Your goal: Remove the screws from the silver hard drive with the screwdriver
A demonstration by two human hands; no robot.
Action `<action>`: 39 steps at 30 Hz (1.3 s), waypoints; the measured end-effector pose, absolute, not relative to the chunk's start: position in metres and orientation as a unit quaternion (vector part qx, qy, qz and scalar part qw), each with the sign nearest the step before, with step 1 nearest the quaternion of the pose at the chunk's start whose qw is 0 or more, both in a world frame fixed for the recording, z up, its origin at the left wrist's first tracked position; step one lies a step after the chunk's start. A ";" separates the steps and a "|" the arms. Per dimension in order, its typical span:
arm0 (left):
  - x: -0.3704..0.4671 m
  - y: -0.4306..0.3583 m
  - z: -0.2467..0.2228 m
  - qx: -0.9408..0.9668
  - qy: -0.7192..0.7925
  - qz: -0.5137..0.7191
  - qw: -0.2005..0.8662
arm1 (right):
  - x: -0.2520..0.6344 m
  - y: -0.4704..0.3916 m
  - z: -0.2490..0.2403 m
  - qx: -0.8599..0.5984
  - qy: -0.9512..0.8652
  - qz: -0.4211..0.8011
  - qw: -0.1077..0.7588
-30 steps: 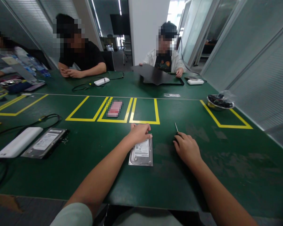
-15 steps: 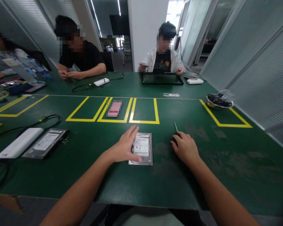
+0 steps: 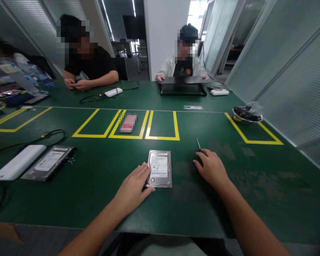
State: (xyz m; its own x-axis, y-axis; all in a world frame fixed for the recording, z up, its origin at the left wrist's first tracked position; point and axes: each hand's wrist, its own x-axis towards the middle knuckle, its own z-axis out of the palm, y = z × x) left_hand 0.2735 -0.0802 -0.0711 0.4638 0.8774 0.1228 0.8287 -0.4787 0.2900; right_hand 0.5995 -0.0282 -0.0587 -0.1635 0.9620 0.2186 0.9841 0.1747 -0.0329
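Observation:
A silver hard drive (image 3: pixel 160 169) with a white label lies flat on the green table in front of me. Along its left edge rests my left hand (image 3: pixel 134 185), open, fingertips touching the drive's side and thumb near its lower corner. To the right of the drive, my right hand (image 3: pixel 212 167) lies on the table with its fingers curled round a screwdriver (image 3: pixel 198 143). Only the screwdriver's thin metal shaft shows clearly, pointing away from me; its handle is mostly hidden by the hand.
A second hard drive (image 3: pixel 49 161) lies at the left beside a white power bank (image 3: pixel 20 161) with a black cable. Yellow tape rectangles (image 3: pixel 162 138) mark the table; a pink blurred object (image 3: pixel 128 123) lies in one. A bowl of dark parts (image 3: pixel 247 115) stands right. Co-workers sit opposite, one holding a dark panel (image 3: pixel 184 80).
My left hand has slid down and left, off the top of the hard drive to its left edge. My right hand stays nearly still. The co-worker opposite now holds a panel above the black frame.

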 end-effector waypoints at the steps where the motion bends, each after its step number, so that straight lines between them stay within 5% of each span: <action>1: 0.275 -0.079 -0.072 0.851 0.500 0.130 0.091 | 0.601 -0.028 -0.059 -0.639 -0.761 -0.057 0.098; 15: 0.285 -0.073 -0.081 0.855 0.488 0.161 0.066 | 0.595 -0.031 -0.055 -0.619 -0.776 -0.046 0.114; 28: 0.284 -0.072 -0.091 0.856 0.473 0.202 0.058 | 0.532 -0.075 0.019 -0.488 -0.862 -0.019 0.135; 39: 0.282 -0.070 -0.095 0.860 0.454 0.229 0.045 | 0.504 -0.056 -0.052 -0.320 -0.909 0.035 0.265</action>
